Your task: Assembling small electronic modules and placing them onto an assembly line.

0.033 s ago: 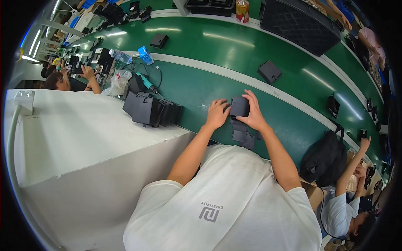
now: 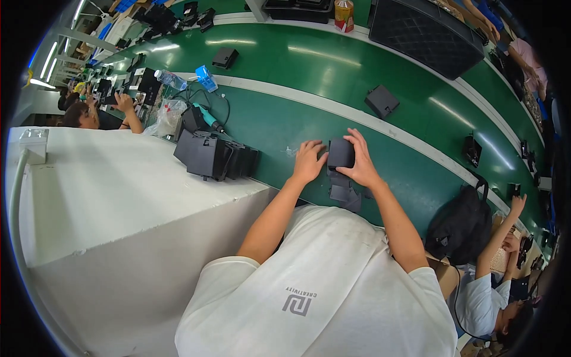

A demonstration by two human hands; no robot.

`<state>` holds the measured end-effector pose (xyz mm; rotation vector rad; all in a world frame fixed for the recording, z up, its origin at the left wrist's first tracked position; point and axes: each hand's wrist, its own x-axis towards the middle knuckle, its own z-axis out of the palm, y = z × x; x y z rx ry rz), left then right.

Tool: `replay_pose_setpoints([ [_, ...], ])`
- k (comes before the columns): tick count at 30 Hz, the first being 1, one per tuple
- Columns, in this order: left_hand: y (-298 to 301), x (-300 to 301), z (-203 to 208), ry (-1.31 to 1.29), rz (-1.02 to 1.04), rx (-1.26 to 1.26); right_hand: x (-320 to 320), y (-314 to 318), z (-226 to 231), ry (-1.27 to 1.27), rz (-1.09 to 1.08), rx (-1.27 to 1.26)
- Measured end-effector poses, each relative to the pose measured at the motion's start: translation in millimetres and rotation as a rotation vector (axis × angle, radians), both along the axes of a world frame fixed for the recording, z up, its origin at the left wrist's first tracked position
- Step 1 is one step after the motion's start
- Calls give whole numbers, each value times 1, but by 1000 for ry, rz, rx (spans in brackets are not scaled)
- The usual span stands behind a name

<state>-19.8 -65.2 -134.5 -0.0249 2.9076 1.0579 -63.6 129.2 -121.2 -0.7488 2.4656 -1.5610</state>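
Observation:
A dark grey, box-shaped plastic part [image 2: 341, 153] is on the green bench in front of me. My right hand [image 2: 360, 162] grips it from the right, thumb at its near edge and fingers along its far right side. Just left of the part is my left hand [image 2: 310, 162], fingers bent and thumb apart from them, with nothing seen in it. Whether its thumb tip touches the part, I cannot tell. Several flat dark grey plastic pieces [image 2: 344, 194] lie overlapping between the part and my shirt.
Stacked black plastic boxes [image 2: 217, 156] stand left, beside a teal electric screwdriver [image 2: 211, 119] and a white block [image 2: 143, 178]. Beyond a pale rail, a conveyor carries black boxes [image 2: 382, 101]. A black backpack [image 2: 461, 223] sits right, near a co-worker [image 2: 491, 303].

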Motion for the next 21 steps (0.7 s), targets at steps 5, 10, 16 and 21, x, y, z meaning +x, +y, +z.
replay_pose_setpoints([
  [5, 12, 1, -4, 142, 68, 327, 12, 12, 16, -31, 14, 32],
  [10, 23, 0, 9, 34, 26, 471, 20, 22, 19, -234, -35, -143],
  [16, 27, 0, 4, 116, -42, 115, 31, 36, 29, -24, -9, 104],
  [21, 29, -5, 10, 127, -119, -59, 11, 30, 25, -3, -143, 324],
])
